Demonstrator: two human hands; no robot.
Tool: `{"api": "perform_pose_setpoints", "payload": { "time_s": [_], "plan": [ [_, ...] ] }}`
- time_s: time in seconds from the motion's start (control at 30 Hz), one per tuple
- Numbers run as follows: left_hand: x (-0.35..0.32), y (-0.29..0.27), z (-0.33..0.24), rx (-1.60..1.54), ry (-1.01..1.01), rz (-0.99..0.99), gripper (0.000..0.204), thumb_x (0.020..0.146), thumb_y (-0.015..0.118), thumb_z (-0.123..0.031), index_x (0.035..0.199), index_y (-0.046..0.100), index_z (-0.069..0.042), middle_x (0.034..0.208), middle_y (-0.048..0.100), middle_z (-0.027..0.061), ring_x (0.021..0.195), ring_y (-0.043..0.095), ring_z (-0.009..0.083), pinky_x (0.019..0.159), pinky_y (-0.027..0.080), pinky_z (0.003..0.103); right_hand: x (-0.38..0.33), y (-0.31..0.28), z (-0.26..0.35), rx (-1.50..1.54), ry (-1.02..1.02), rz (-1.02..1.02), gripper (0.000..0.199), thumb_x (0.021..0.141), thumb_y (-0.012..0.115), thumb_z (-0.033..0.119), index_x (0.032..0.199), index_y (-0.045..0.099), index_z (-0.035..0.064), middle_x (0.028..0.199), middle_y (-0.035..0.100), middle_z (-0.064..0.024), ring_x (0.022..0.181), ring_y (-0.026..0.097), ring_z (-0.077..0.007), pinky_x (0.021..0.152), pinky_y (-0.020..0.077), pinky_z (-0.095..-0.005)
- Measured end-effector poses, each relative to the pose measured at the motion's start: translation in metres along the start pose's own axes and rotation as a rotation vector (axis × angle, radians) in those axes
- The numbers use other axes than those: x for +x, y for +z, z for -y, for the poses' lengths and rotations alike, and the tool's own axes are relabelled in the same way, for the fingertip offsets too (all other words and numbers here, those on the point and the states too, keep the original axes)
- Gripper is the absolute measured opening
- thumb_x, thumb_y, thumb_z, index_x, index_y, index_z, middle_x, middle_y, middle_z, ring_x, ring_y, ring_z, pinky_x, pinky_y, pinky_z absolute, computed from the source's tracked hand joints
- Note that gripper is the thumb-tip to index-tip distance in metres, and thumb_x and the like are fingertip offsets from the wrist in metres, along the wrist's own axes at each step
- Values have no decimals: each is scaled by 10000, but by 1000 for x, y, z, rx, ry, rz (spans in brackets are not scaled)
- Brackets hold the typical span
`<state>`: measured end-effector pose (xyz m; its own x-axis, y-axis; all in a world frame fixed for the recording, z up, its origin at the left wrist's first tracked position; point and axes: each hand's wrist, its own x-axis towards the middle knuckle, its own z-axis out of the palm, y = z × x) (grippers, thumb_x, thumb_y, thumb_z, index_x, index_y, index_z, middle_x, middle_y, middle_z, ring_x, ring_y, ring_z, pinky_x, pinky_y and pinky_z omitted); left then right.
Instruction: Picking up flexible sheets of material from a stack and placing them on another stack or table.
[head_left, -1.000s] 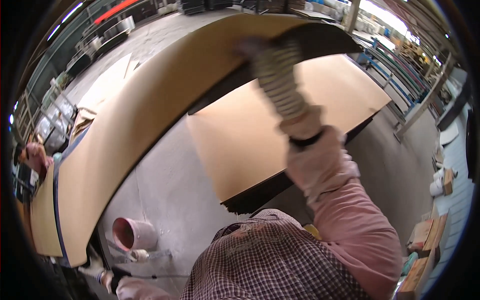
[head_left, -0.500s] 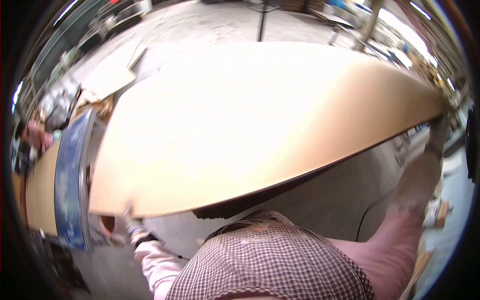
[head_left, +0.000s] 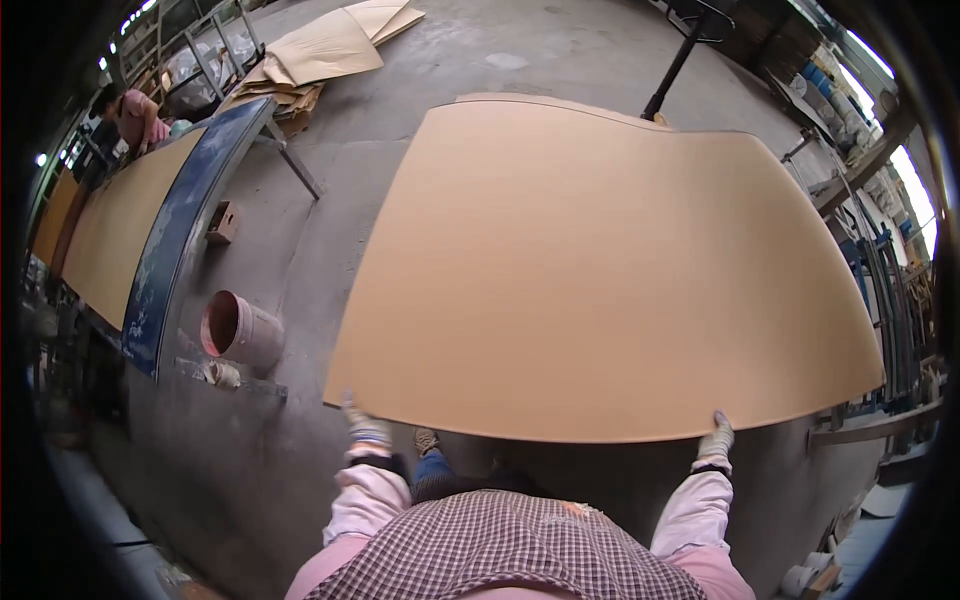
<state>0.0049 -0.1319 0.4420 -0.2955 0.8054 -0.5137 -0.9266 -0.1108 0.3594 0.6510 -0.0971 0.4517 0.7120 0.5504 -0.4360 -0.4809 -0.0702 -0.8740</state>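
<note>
Left hand point(head_left: 368, 430) and right hand point(head_left: 716, 442) are both clamped on the near edge of the big tan sheet point(head_left: 600, 280), which sits from twelve to one o'clock. Its far side bends, so it could flop or crease if one hand slips. Swung toward ten o'clock, it might bump the pink bucket point(head_left: 258, 335) or blue tabletop point(head_left: 180, 230).

A checked apron point(head_left: 500, 548) with a small orange patch point(head_left: 575, 509) accompanies pale pink sleeves point(head_left: 690, 508) and blue trousers point(head_left: 432, 465). Striped gloves point(head_left: 716, 443) cover the hands point(head_left: 367, 428), above black wristbands point(head_left: 386, 464).
</note>
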Motion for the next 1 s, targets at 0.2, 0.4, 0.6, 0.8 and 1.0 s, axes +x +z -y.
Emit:
{"api": "perform_pose_setpoints", "payload": {
  "time_s": [0.2,0.4,0.6,0.8,1.0],
  "plan": [
    [31,-70,-57,910,57,-152,368,676,662,-110,1018,554,-28,900,603,84,760,583,191,684,469,300,34,-50,-2,-228,130,-158,329,734,580,158,1018,509,7,992,550,-110,885,531,-264,827,412,-388],
    [134,-110,-16,1310,203,-280,334,689,667,-136,986,574,-16,877,608,58,734,577,164,667,460,270,112,-53,-33,-310,-10,-145,349,719,612,162,1021,513,19,963,557,-106,863,529,-248,828,402,-382],
    [146,-141,27,1521,193,-445,327,704,654,-159,987,567,-18,923,597,80,820,556,175,754,426,290,100,10,-40,-641,301,-488,545,727,609,367,1108,446,14,1109,494,-165,1014,466,-291,892,335,-397],
    [151,-117,29,1584,-6,-283,413,721,634,-239,1047,519,-14,959,580,103,898,534,201,804,403,305,145,-47,-59,-593,95,-430,422,691,671,291,936,550,-31,933,570,-107,793,526,-239,745,423,-364],
    [109,-61,26,1738,50,-381,896,598,723,-340,1234,228,51,1205,396,184,1137,361,278,953,287,320,137,-8,-70,-1003,175,-520,501,595,715,399,898,589,20,897,596,-144,827,551,-244,752,429,-334]
  ]
}}
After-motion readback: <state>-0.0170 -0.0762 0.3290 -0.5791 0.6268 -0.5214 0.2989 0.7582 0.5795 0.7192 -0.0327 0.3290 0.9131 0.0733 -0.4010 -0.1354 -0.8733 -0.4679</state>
